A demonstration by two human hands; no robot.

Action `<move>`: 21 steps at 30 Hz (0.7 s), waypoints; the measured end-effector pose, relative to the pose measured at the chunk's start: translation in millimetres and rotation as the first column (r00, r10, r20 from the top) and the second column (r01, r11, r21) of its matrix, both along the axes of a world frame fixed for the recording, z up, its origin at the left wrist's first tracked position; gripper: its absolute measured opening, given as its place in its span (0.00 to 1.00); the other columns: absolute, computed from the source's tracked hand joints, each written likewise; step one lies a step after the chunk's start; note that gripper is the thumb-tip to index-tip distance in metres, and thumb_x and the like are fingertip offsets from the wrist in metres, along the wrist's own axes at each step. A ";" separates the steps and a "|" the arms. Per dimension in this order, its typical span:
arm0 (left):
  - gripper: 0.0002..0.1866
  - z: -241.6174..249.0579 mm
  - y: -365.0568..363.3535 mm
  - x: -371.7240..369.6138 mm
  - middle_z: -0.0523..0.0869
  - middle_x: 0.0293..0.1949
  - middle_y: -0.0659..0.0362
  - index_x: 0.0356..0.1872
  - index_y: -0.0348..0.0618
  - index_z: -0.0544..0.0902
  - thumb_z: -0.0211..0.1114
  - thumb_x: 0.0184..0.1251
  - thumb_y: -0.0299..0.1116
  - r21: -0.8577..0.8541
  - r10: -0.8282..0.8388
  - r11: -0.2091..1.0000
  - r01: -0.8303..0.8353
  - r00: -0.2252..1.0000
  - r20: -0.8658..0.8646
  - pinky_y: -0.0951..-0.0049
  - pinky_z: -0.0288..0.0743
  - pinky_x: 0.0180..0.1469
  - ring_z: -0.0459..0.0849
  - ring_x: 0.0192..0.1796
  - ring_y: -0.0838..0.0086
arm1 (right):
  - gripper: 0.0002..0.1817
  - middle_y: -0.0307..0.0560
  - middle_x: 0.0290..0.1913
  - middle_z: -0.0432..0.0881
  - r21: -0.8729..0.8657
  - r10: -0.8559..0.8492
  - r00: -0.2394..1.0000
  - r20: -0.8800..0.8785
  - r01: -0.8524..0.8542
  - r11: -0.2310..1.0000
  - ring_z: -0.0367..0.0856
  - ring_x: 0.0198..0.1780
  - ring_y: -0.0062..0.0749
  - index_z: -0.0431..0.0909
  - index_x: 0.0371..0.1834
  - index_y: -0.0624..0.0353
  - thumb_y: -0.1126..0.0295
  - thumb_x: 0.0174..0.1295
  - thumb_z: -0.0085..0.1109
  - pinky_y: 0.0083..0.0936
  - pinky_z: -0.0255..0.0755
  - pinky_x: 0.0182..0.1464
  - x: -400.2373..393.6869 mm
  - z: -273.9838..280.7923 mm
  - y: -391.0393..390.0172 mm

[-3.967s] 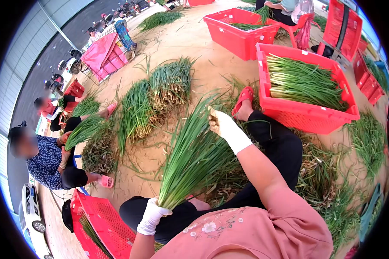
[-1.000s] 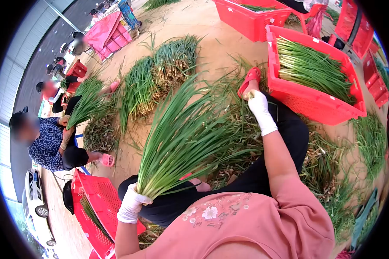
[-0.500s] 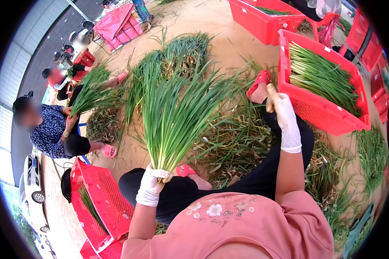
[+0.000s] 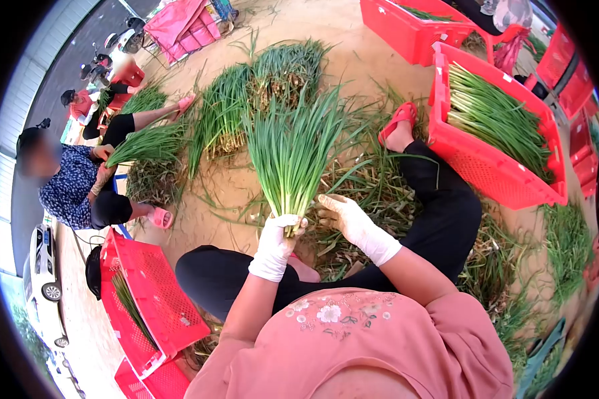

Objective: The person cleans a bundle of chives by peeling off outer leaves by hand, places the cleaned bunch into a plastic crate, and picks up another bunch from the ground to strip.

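Left hand (image 4: 275,247) grips the green onion bunch (image 4: 294,149) tight at its base, upright so leaves fan out, right hand (image 4: 350,216) open beside the stems, red crate (image 4: 492,174) near

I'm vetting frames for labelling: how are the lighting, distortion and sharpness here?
Head view: strong fisheye bending with black corners; even daylight, soft shadows, no glare; the green onion bunch and both gloved hands, left hand and right hand, look sharp; edges smear.

red plastic crate (image 4: 492,173), perforated walls
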State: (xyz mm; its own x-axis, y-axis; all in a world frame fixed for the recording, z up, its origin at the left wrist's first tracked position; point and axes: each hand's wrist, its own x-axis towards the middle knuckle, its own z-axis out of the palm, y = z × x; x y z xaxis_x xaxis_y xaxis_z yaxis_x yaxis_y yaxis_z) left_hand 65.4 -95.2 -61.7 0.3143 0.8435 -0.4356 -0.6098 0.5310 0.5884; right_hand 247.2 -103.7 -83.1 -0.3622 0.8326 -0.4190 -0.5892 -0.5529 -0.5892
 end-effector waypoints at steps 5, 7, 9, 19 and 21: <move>0.10 -34.7 2.5 2.3 0.79 0.26 0.54 0.32 0.32 0.76 0.60 0.45 0.20 -0.148 0.027 0.989 -0.032 0.999 -0.036 0.75 0.69 0.25 0.78 0.29 0.67 | 0.11 0.41 0.40 0.79 0.073 -0.170 0.967 0.188 0.159 0.985 0.76 0.40 0.26 0.73 0.42 0.61 0.68 0.59 0.57 0.23 0.71 0.42 -6.1 -9.0 -10.1; 0.09 -43.2 3.0 2.3 0.80 0.27 0.54 0.31 0.33 0.76 0.59 0.45 0.20 -0.174 0.024 0.984 -0.038 0.996 -0.083 0.73 0.73 0.27 0.79 0.29 0.67 | 0.06 0.41 0.34 0.80 0.339 -0.128 0.907 0.400 -0.016 0.941 0.78 0.38 0.23 0.75 0.37 0.64 0.73 0.60 0.55 0.19 0.71 0.41 -11.8 2.2 -19.0; 0.08 -52.1 2.8 7.9 0.81 0.27 0.53 0.31 0.33 0.76 0.58 0.45 0.19 -0.226 0.060 0.971 -0.079 0.994 -0.089 0.72 0.74 0.29 0.80 0.29 0.68 | 0.05 0.42 0.33 0.80 0.501 -0.171 0.802 0.572 -0.177 0.847 0.78 0.39 0.22 0.74 0.36 0.65 0.75 0.59 0.55 0.19 0.71 0.44 -18.2 3.6 -31.2; 0.18 -4.9 -1.4 7.3 0.81 0.26 0.55 0.36 0.34 0.74 0.60 0.37 0.15 0.074 -0.080 0.986 0.147 0.823 -0.563 0.76 0.73 0.24 0.81 0.25 0.69 | 0.51 0.64 0.66 0.48 -0.296 0.168 0.985 0.037 -0.150 0.943 0.48 0.67 0.58 0.47 0.65 0.60 0.43 0.45 0.65 0.60 0.52 0.60 7.7 -44.5 -10.4; 0.19 -2.4 -11.8 15.5 0.81 0.29 0.49 0.40 0.33 0.73 0.60 0.39 0.21 0.257 0.038 0.877 0.405 0.475 -0.879 0.71 0.76 0.30 0.82 0.29 0.63 | 0.44 0.52 0.62 0.61 -0.078 0.197 0.968 -0.153 -0.210 0.975 0.60 0.62 0.48 0.55 0.62 0.56 0.47 0.46 0.66 0.55 0.57 0.58 -6.4 -37.2 -1.6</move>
State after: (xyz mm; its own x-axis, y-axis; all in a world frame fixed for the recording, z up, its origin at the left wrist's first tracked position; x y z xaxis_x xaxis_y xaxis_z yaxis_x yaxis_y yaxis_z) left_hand 80.9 -107.0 -64.1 0.1511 0.9604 -0.2342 0.3853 0.1610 0.9087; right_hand 240.8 -105.4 -120.3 -0.5818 0.6951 -0.4223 -0.5333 -0.7180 -0.4472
